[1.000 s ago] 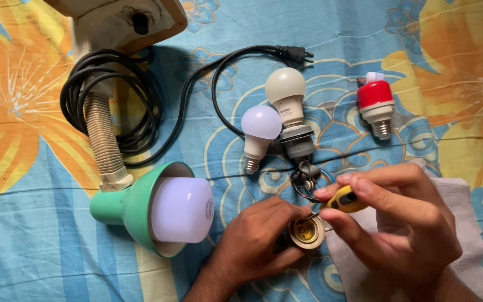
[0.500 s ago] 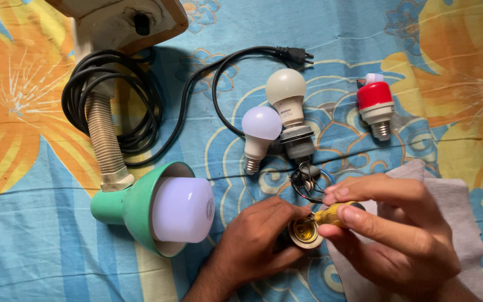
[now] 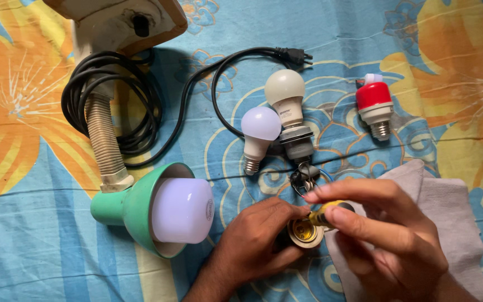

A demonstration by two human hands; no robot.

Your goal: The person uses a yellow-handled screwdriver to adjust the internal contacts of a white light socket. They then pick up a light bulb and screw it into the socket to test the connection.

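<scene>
A green desk lamp (image 3: pixel 141 210), 3 loose bulbs, 1 red (image 3: pixel 374 103), and a grey cloth (image 3: pixel 448 212) lie on floral fabric (image 3: pixel 29 257).

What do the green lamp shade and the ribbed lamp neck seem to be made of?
Green lamp shade: probably painted metal or plastic, smooth with a dull sheen; the look leaves it open. Ribbed beige lamp neck: looks like flexible coiled metal, judging by its close even rings.
</scene>
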